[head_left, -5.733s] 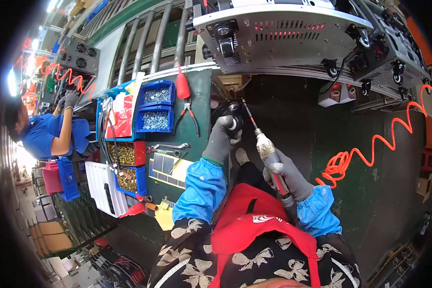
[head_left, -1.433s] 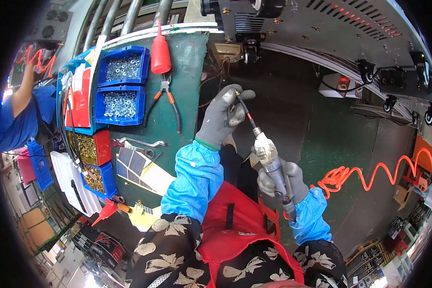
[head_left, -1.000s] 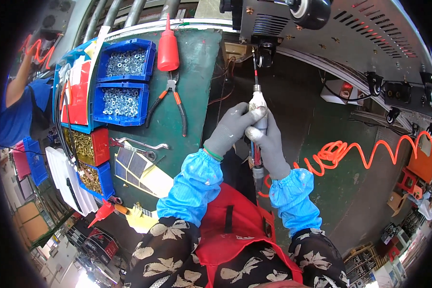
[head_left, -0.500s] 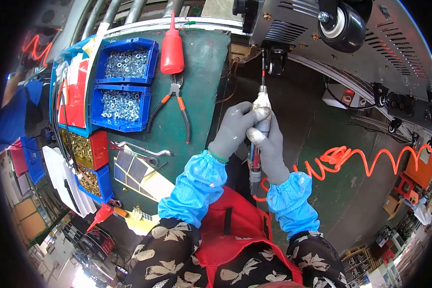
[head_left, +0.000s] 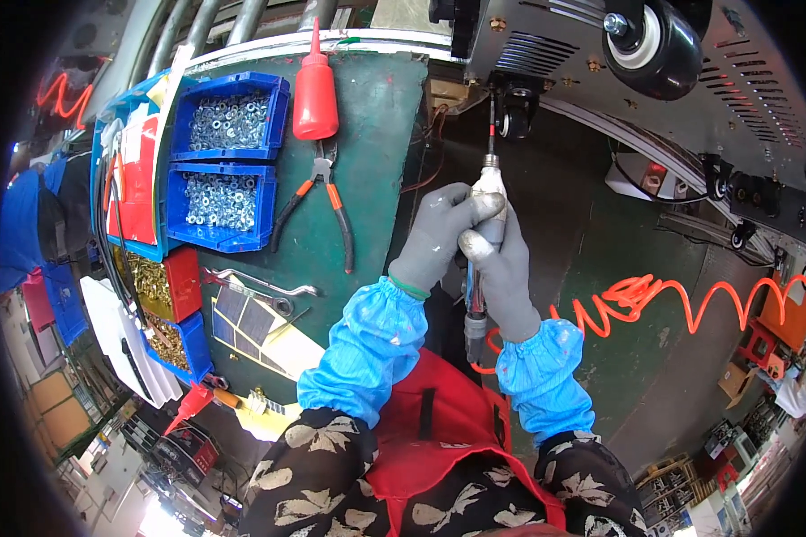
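Both my gloved hands grip a pneumatic screwdriver [head_left: 476, 333], which points away from me. My left hand [head_left: 439, 234] wraps round the tool's pale front part. Just behind it on the body, my right hand [head_left: 503, 273] is closed, thumb along the side. The long bit [head_left: 492, 125] reaches up to the metal panel [head_left: 560, 55] of a large machine, close beside a small caster [head_left: 514, 118]. Whether the bit's tip sits on a screw is too small to tell. An orange coiled air hose [head_left: 631, 295] runs off to the right from the tool's rear end.
On the green table [head_left: 358, 116] at left are blue bins of washers [head_left: 227, 199], a red squeeze bottle [head_left: 314, 97], pliers [head_left: 324, 170], wrenches [head_left: 269, 285] and bins of brass-coloured parts [head_left: 166, 345]. A big black caster wheel [head_left: 661, 63] juts out at upper right.
The view has shifted very slightly, so the table items sit a little further left. Both hands keep their hold on the pneumatic screwdriver, its bit still at the panel.
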{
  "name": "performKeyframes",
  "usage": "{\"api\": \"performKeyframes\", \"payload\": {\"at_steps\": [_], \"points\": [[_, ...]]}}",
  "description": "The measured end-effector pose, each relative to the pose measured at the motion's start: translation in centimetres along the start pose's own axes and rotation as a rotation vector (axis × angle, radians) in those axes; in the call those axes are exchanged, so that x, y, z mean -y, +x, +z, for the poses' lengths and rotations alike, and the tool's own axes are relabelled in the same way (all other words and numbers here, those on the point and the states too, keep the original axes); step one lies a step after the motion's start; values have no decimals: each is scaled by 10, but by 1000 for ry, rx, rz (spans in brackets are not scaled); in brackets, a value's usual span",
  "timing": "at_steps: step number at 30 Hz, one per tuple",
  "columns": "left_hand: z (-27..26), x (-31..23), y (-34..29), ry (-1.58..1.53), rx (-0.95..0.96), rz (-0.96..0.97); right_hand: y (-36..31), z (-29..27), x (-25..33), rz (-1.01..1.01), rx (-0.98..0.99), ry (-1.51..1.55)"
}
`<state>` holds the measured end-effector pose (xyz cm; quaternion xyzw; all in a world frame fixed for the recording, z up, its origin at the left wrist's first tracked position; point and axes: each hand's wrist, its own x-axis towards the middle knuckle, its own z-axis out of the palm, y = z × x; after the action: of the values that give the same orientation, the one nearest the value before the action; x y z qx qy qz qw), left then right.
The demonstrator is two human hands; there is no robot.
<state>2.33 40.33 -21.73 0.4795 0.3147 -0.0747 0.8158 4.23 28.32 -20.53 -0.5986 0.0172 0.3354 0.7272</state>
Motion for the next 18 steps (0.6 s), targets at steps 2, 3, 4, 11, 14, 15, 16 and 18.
{"api": "performKeyframes", "payload": {"at_steps": [2, 3, 4, 11, 14, 15, 16, 18], "points": [[-1, 6, 4, 3, 2, 22, 1, -2, 1, 14, 11, -11], [-1, 7, 5, 4, 2, 42, 1, -3, 2, 31, 23, -22], [-1, 7, 6, 2, 5, 45, 1, -3, 3, 28, 23, -24], [-1, 7, -4, -14, -13, 57, -11, -4, -1, -8, 37, -101], [10, 3, -40, -190, -182, 53, -48, -5, 17, 82, 59, -88], [8, 8, -51, -37, -236, 147, -61, -15, 20, 147, 78, -193], [7, 7, -63, 41, -182, 153, -76, -22, 25, 185, 76, -209], [-3, 1, -97, -149, -46, 108, -100, -65, 3, 219, 71, -278]]}}
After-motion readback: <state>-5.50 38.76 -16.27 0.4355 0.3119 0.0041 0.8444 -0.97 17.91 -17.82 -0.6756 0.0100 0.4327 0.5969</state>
